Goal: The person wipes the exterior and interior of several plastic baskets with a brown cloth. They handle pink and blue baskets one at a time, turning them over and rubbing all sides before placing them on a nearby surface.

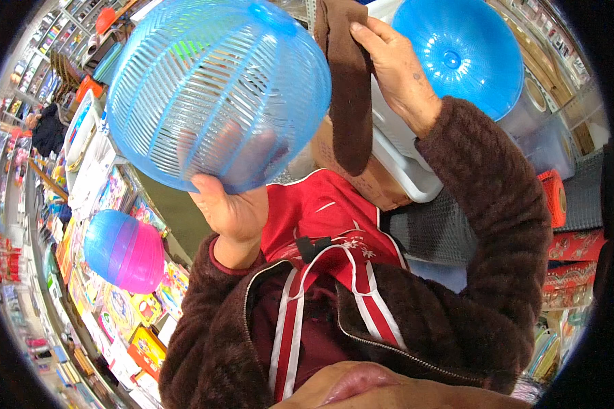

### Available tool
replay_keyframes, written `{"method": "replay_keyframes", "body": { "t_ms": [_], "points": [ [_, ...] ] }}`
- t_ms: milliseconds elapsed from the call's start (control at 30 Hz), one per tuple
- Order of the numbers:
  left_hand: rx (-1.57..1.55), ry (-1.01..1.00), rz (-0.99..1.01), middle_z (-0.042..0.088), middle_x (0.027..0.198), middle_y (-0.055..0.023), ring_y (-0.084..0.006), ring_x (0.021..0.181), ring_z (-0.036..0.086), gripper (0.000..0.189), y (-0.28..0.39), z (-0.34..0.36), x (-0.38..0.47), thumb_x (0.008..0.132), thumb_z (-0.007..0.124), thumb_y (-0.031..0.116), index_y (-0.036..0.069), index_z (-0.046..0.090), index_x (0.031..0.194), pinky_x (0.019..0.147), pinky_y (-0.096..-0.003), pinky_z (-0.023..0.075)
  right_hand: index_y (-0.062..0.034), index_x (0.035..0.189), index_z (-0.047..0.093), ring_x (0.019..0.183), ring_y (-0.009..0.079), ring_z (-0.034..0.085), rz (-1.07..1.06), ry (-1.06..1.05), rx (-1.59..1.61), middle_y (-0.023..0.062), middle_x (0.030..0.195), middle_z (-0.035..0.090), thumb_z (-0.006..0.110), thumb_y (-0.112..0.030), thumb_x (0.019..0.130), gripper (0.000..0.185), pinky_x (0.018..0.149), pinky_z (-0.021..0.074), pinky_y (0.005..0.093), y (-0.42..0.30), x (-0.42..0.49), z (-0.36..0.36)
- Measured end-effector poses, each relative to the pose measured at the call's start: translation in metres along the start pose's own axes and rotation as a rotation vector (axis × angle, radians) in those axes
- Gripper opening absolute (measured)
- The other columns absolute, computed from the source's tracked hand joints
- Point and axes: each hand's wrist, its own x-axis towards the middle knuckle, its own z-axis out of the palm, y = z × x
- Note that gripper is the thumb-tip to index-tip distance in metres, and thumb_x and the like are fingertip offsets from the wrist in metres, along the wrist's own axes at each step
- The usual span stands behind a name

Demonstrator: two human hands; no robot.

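Note:
My left hand (233,214) grips the rim of a translucent blue plastic basket (225,87) with slotted sides. The basket is turned with its outer base up and away from me, and my fingers show blurred through its wall. In my right hand (399,76) is a dark brown cloth (352,107), pinched between thumb and fingers near its upper end. It hangs down beside the basket, long and narrow like a sock. Just beyond my right hand, a second blue plastic basket (455,56) lies base up over a white plastic bin (419,179).
Blue and pink baskets (124,250), nested together, rest on colourful printed packets at left. Stocked shelves (15,286) line the far left. A cardboard box (384,189) stands under the white bin. Clear plastic containers (547,143) and an orange basket (551,199) are at right.

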Motion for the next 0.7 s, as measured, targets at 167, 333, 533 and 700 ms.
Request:
{"method": "replay_keyframes", "body": {
  "t_ms": [167, 333, 533, 700],
  "points": [
    [0.135, -0.067, 0.072, 0.045, 0.136, -0.0254, -0.039, 0.127, 0.045, 0.061, -0.01, 0.004, -0.012, 0.098, 0.048, 0.038, 0.011, 0.022, 0.146, 0.099, -0.0641, 0.0388, 0.0003, 0.117, 0.059, 0.092, 0.0072, 0.056, -0.021, -0.171, -0.107, 0.0028, 0.104, 0.063, 0.052, -0.02, 0.097, 0.029, 0.082, 0.0464, 0.0226, -0.014, -0.022, 0.014],
    [0.402, -0.019, 0.166, 0.042, 0.139, -0.0245, -0.0363, 0.127, 0.043, 0.059, -0.018, 0.012, -0.014, 0.1, 0.041, 0.033, 0.0, 0.022, 0.145, 0.104, -0.054, 0.0363, 0.0014, 0.102, 0.059, 0.094, 0.0087, 0.052, -0.091, -0.292, -0.146, 0.0037, 0.099, 0.058, 0.056, -0.012, 0.093, 0.016, 0.085, 0.0442, 0.0259, -0.033, -0.058, 0.045],
    [0.618, 0.094, 0.078, 0.039, 0.142, -0.0185, -0.0322, 0.13, 0.04, 0.057, -0.021, 0.015, -0.021, 0.103, 0.027, 0.039, -0.001, 0.026, 0.144, 0.109, -0.0433, 0.0303, -0.0057, 0.097, 0.062, 0.093, 0.0319, 0.056, -0.683, -0.622, -0.349, 0.0131, 0.098, 0.052, 0.063, -0.006, 0.08, 0.017, 0.077, 0.0477, 0.0362, -0.048, -0.082, 0.059],
    [0.765, -0.183, 0.073, 0.045, 0.135, -0.0175, -0.0295, 0.123, 0.046, 0.055, -0.007, 0.003, -0.013, 0.103, 0.027, 0.037, -0.005, 0.036, 0.137, 0.103, -0.0394, 0.0364, -0.008, 0.094, 0.063, 0.085, 0.0294, 0.057, -0.737, -0.692, -0.485, 0.0105, 0.09, 0.053, 0.063, -0.007, 0.08, 0.015, 0.073, 0.0482, 0.0368, -0.047, -0.075, 0.053]
  ]
}}
